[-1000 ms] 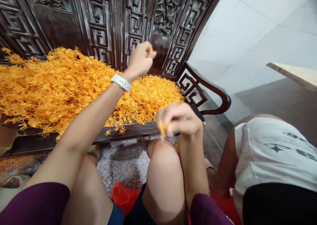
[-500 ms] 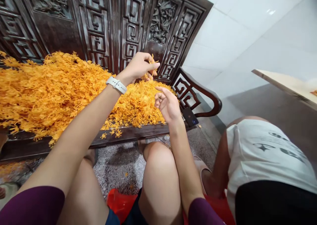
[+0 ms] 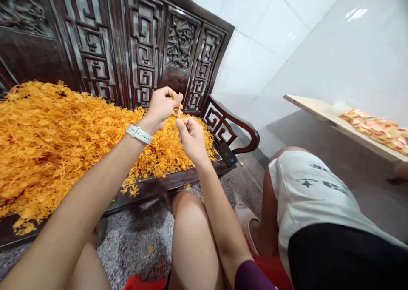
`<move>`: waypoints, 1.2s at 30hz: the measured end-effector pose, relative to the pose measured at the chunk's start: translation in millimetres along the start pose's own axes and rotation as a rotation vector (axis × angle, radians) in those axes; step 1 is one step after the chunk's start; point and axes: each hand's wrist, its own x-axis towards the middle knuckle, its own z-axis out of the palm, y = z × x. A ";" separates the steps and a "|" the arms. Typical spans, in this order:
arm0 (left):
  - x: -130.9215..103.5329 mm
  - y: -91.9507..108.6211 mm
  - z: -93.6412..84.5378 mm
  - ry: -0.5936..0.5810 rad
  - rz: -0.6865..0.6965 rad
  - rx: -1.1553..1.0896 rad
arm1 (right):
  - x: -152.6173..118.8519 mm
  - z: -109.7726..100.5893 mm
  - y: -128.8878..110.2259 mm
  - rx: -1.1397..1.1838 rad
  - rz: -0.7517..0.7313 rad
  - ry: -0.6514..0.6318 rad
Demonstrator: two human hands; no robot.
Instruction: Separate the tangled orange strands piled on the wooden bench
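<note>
Many orange sprigs with small star-shaped tips, plastic-looking, lie in a long pile (image 3: 79, 141) on a dark carved wooden bench. Over the right end of this pile, my left hand (image 3: 162, 107), with a pale watch strap (image 3: 139, 134) at the wrist, pinches a small orange sprig (image 3: 179, 107). My right hand (image 3: 193, 139) is just below it, thumb and forefinger pinched together at the thin lower end of that same sprig. My fingers hide most of the piece.
The bench's curved armrest (image 3: 242, 132) rises to the right, with a dark phone (image 3: 227, 154) beside it. A person in white shorts (image 3: 312, 188) sits close on my right. Beyond, a wooden board (image 3: 314, 105) bears many pink-and-yellow pieces (image 3: 376, 126).
My right hand has gone from loosely spread fingers, apart from the left, to a pinch at the sprig. The view has swung right, bringing more of the board into sight.
</note>
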 end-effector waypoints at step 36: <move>47.7 7.0 -68.2 0.052 -0.153 0.158 | -10.4 7.4 -13.6 0.438 0.280 -0.024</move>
